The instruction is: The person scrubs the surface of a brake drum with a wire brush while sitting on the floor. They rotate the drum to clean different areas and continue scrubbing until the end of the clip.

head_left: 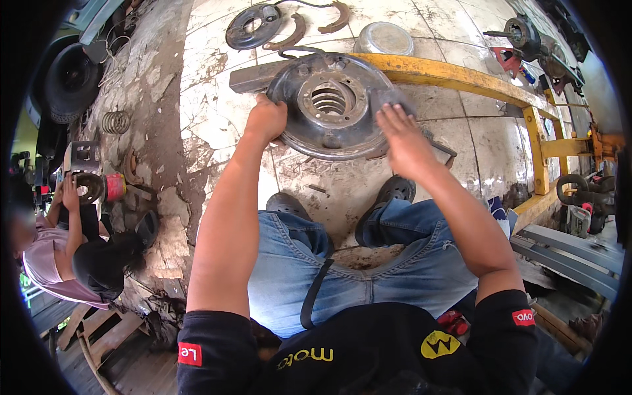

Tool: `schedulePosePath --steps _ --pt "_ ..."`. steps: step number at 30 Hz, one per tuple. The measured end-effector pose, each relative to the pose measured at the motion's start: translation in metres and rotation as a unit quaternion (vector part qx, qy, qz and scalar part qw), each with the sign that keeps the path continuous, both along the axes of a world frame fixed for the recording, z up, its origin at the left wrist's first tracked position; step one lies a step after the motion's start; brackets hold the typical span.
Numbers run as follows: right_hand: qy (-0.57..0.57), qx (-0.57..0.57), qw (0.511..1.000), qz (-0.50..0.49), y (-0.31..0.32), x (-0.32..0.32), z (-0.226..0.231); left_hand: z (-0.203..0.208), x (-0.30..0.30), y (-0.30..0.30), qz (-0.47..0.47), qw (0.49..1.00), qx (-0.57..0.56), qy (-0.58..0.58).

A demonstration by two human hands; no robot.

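A round, dark metal brake backing plate [309, 139] with a raised centre ring is propped up in front of me, resting against a yellow metal frame. My left hand [266, 120] grips its left rim, thumb on the face and fingers behind. On the right side of the plate, my right hand [403, 135] presses with its fingers stretched. Under those fingertips is a dark grey piece [395, 99], smeared by motion; its kind I cannot make out. Through the plate's centre hole a coil spring [327, 102] shows.
Beyond lie another backing plate [253, 27], curved brake shoes [288, 34] and a round metal drum [386, 39]. The yellow frame [461, 79] runs to the right, near axle parts [523, 36]. At left, another person [62, 257] handles a ring-shaped part beside a red can [115, 187]. A coil spring [116, 122] lies nearby.
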State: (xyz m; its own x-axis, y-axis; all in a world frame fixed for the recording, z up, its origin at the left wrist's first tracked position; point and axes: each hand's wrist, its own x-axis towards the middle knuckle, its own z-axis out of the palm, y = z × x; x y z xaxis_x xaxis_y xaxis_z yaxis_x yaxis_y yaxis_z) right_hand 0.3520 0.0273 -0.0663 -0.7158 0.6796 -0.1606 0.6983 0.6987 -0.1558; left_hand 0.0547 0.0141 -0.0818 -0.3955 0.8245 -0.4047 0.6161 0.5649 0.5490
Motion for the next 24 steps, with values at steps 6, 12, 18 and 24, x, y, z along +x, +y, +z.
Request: schedulePosePath --steps 6,12,18,24 --pt "0.007 -0.065 0.998 -0.002 0.004 0.0 0.018 -0.002 -0.004 0.001 0.025 1.0 0.01 0.013" --pt "0.032 -0.063 0.996 0.05 -0.014 -0.007 0.014 -0.006 -0.009 -0.001 0.006 0.999 0.023 0.048" --pt "0.143 -0.015 0.988 -0.064 0.036 0.012 -0.022 -0.002 -0.008 0.002 -0.024 0.995 0.073 0.065" --pt "0.148 0.003 0.984 -0.095 0.036 0.012 -0.014 0.004 -0.002 0.002 0.02 0.999 0.042 -0.007"
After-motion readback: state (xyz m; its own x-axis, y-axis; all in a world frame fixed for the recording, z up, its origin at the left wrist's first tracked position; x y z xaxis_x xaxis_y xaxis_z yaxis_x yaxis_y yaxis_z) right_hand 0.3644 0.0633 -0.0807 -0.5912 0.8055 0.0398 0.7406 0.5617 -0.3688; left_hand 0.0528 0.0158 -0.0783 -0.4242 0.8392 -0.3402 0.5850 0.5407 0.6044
